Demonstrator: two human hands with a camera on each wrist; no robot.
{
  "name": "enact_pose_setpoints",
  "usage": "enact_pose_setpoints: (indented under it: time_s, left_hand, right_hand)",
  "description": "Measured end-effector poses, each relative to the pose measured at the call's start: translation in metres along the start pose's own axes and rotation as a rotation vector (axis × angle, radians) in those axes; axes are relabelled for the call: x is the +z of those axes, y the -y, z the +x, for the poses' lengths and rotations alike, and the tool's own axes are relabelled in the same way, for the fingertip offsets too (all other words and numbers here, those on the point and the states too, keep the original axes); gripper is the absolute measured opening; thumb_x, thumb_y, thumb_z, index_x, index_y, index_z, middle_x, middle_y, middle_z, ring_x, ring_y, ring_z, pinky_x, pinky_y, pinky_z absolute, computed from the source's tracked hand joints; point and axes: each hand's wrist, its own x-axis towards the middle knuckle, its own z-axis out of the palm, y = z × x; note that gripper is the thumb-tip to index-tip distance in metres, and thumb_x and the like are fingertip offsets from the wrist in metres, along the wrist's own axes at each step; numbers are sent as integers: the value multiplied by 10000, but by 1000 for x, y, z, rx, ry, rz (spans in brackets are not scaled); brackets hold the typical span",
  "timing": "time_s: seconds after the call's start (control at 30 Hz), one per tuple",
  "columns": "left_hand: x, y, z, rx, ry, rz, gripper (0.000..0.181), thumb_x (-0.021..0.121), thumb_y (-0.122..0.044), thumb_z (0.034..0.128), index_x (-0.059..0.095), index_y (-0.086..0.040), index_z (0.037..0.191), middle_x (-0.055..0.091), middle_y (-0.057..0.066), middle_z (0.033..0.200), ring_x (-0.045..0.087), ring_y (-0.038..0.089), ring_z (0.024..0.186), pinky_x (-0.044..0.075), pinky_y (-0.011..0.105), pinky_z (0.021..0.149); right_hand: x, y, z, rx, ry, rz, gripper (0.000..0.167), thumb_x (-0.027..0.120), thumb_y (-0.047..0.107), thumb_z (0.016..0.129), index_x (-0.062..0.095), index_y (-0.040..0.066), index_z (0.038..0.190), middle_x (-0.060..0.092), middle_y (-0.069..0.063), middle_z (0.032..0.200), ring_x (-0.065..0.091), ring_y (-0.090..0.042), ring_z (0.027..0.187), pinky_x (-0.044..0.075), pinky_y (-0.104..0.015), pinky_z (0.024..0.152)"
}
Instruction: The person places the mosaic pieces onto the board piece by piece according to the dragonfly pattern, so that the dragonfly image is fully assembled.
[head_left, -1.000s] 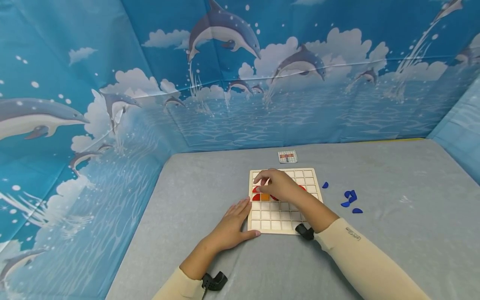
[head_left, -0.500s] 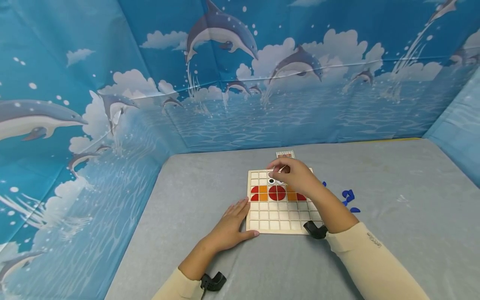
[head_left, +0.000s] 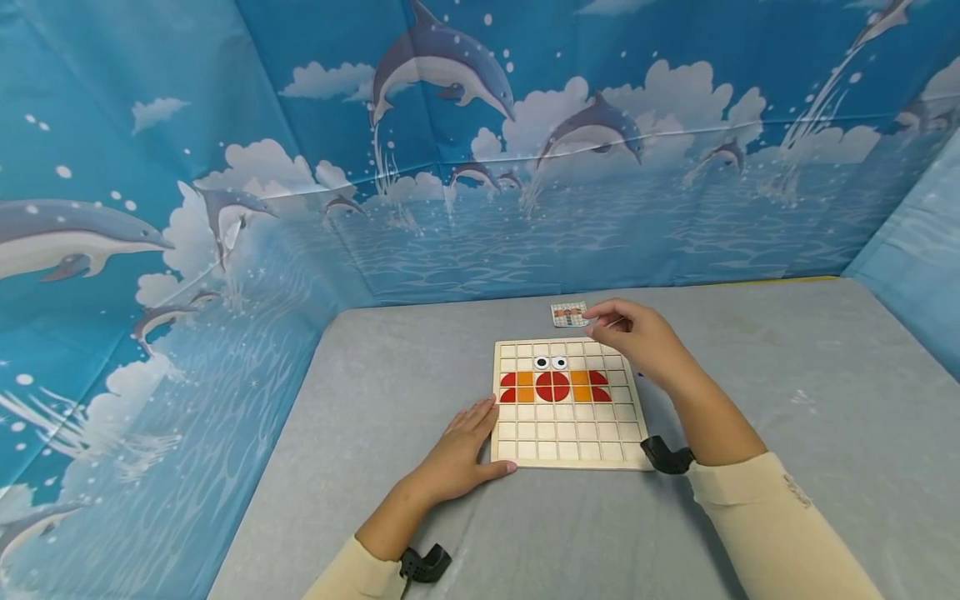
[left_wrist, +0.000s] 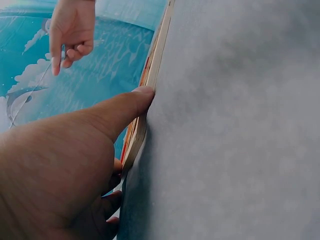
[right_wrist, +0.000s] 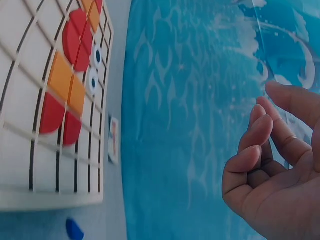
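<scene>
A square wooden grid board lies flat on the cloth, holding a red circle, orange squares, red quarter pieces and two eye pieces. My left hand rests at its left edge and near corner, fingers extended; in the left wrist view the thumb touches the board's side. Over the board's far right side is my right hand, near a small patterned card. In the right wrist view that hand holds nothing, with its fingers loosely bent and the thumb apart from them.
A blue piece lies beside the board in the right wrist view; in the head view my right forearm covers most of the area right of the board. Blue dolphin-print fabric stands behind and left of the grey cloth.
My right hand has moved from over the board's coloured pieces rightward and away, uncovering the eye pieces and the red circle. The blue pieces are now mostly behind my arm. My left hand stays put.
</scene>
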Motion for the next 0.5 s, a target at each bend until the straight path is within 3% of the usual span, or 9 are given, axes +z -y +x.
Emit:
enact_pose_setpoints:
  time_s: [0.2,0.5]
  left_hand:
    - [0,1,0,3,0,3,940,685,-536,919,240,-82,1612,140,-1,1717,138,199,1593,147,458,1301]
    - [2,2,1,16,-8,-4,947,693,-530,916,236,-79,1613,147,5,1716,134,193,1594,137,455,1304]
  right_hand:
    - [-12,-12,-4,42,-26,-14,348,612,332,1020,617,145,1314,588,-94,1165,540,-264,954,501,-317,773]
    - [-24,-39,-3,101,-20,-41,391,606,329,1022,601,105,1343,570,-135,1229,543,-298,1069,497,-448,896]
